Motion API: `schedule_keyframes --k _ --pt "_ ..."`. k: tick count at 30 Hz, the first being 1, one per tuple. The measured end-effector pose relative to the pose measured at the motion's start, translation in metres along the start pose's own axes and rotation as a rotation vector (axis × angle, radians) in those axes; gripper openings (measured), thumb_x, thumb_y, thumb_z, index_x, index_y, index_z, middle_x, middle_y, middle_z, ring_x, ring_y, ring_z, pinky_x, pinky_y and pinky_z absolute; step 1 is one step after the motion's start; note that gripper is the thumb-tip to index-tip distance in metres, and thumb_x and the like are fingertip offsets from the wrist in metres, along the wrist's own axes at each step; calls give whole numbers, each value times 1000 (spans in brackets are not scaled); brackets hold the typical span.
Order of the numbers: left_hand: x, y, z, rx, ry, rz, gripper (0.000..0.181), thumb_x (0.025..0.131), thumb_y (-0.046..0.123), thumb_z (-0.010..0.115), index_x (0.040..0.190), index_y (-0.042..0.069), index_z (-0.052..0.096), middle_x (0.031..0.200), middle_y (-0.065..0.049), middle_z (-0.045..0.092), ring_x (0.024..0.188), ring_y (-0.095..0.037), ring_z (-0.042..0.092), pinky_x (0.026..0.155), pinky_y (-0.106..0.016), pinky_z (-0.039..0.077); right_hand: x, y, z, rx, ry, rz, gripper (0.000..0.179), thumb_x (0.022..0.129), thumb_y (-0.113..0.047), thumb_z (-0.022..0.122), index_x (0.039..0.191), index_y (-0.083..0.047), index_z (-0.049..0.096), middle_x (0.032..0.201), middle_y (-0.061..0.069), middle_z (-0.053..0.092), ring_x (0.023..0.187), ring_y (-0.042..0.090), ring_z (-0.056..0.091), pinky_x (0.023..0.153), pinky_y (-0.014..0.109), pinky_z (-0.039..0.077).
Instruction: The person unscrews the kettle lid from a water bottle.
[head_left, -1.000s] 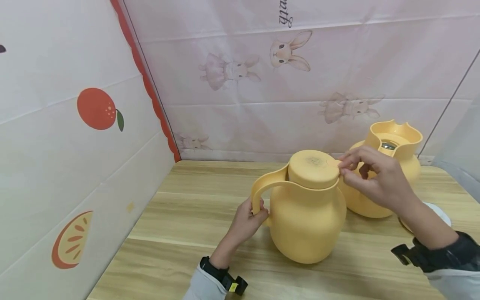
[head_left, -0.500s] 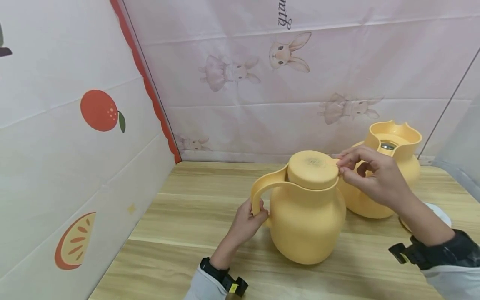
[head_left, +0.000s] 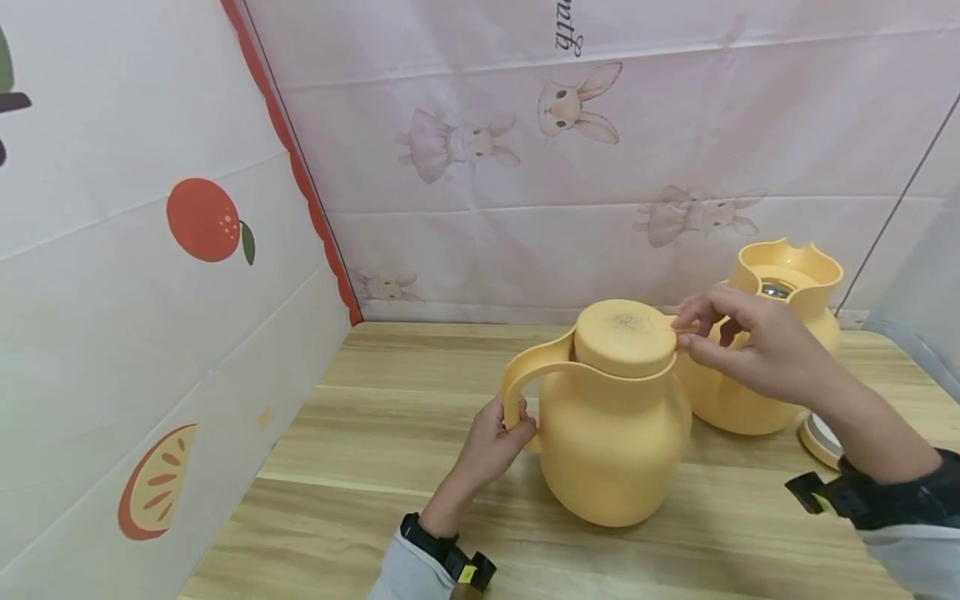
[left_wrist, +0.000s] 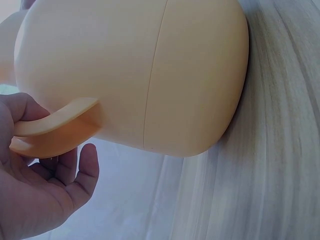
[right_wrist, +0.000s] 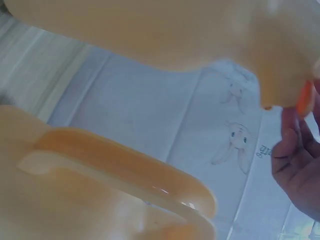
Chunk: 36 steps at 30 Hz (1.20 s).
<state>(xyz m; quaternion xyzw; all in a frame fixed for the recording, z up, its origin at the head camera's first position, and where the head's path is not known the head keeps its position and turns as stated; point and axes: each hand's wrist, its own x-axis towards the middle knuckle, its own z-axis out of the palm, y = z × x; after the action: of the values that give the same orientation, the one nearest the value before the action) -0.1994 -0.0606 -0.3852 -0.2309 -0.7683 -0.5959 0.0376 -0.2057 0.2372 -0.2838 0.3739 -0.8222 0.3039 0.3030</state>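
Observation:
A yellow thermos jug (head_left: 615, 442) stands upright on the wooden table, a round lid (head_left: 624, 333) seated in its mouth. My left hand (head_left: 491, 446) grips the lower part of its handle (head_left: 536, 367); in the left wrist view, fingers and thumb of that hand (left_wrist: 50, 185) wrap the handle's lower end. At the spout side, my right hand (head_left: 757, 342) pinches a small tab on the lid's edge. The right wrist view shows this orange tab (right_wrist: 304, 99) between thumb and fingers of the right hand (right_wrist: 300, 165).
Close behind on the right stands a second yellow jug (head_left: 813, 333), lidless, with a silvery inside. A round lid with a white face (head_left: 819, 442) lies beside it, partly hidden by my right forearm. Fabric-covered walls (head_left: 480, 258) rise behind and at left.
My right wrist and forearm have shifted slightly, uncovering more of the loose lid's near side. Fingers stay at the tab. The left hand and the jug have hardly moved.

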Motion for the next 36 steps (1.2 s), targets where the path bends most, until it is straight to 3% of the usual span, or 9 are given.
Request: schedule_keyframes --k 5,17,25,32,36 --pt "1 0 0 6 -3 12 8 84 -5 52 80 0 48 72 0 42 60 -8 40 53 -21 37 7 -4 -12 -69 -149 2 34 70 5 75 95 -14 62 90 -6 62 75 3 54 61 19 44" --pt "2 -2 0 13 -6 15 8 84 -5 51 80 1 47 72 1 41 59 -8 40 53 -22 37 24 -12 -25 -128 -367 74 32 74 -9 76 101 -18 61 98 -11 60 83 9 58 62 31 48" --pt "9 -36 1 15 12 16 8 85 2 53 80 7 48 72 -1 42 58 -10 41 52 -22 38 45 -25 -31 -128 -545 153 33 76 -21 77 103 -14 59 98 -6 58 86 13 55 69 35 47" --pt "2 -6 -1 5 -11 3 10 85 -3 51 79 3 47 70 0 40 57 -9 39 51 -22 36 49 -30 -30 -184 -575 197 37 75 -29 77 103 -14 59 95 -3 58 89 16 54 72 38 45" --pt "2 -1 -3 4 -18 -11 10 85 -3 51 78 3 46 69 2 40 57 -8 38 52 -22 35 52 -33 -30 -179 -604 224 45 74 -35 77 108 -13 57 94 -1 55 94 20 56 73 39 44"
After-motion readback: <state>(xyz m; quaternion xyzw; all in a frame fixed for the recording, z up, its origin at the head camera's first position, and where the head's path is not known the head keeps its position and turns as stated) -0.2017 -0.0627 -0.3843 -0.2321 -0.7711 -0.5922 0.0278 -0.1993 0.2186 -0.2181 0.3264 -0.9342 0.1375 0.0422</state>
